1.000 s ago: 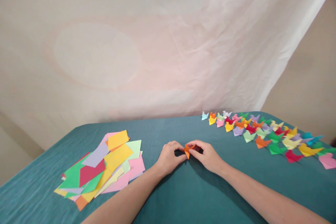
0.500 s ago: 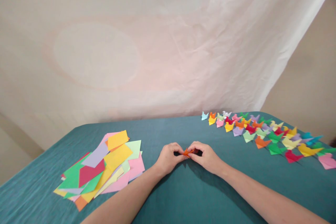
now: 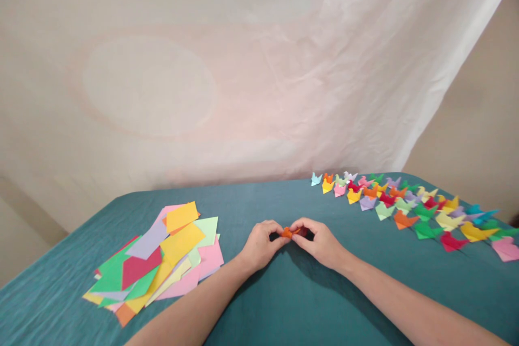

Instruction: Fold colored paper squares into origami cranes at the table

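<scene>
A small folded piece of orange paper (image 3: 287, 233) is pinched between my two hands, just above the middle of the table. My left hand (image 3: 263, 242) grips its left end between thumb and fingers. On the other side my right hand (image 3: 318, 238) pinches the right end the same way. Fingertips cover much of the paper, so its full shape is hidden. To the right stand rows of folded paper birds in many colours, among them an orange bird (image 3: 405, 219) and a red bird (image 3: 453, 241).
A loose pile of coloured paper sheets, topped by a yellow sheet (image 3: 182, 242), lies left of my left forearm. A teal cloth (image 3: 259, 303) covers the table. Behind its far edge hangs a pale, wrinkled sheet (image 3: 251, 81).
The orange paper has turned slightly between my fingertips, and its outline looks different. Both hands stay in nearly the same place. The pile and the birds are unmoved.
</scene>
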A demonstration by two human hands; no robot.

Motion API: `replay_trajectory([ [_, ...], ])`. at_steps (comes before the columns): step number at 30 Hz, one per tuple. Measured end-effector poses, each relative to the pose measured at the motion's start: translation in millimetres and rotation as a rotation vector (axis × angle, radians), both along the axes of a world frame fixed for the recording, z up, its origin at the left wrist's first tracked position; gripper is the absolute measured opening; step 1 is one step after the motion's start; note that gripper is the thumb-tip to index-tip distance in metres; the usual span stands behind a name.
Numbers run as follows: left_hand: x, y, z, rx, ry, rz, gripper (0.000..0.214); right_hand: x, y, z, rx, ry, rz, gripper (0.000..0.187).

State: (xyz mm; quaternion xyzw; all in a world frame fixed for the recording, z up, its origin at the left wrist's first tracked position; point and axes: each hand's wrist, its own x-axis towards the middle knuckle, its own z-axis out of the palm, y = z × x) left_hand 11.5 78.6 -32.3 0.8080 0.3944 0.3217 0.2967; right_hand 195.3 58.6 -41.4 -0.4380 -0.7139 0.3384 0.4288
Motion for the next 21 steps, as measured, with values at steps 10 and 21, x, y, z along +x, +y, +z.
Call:
replay_trajectory([
  [10, -0.3, -0.5, -0.2, 0.027, 0.042, -0.025, 0.009, -2.3, -2.9, 3.5, 0.005, -0.009, 0.007, 0.008],
  [21, 0.1, 1.7, -4.0, 0.052, 0.029, 0.016, 0.016, -0.4, -1.3, 0.5, 0.073, -0.040, -0.027, 0.010],
])
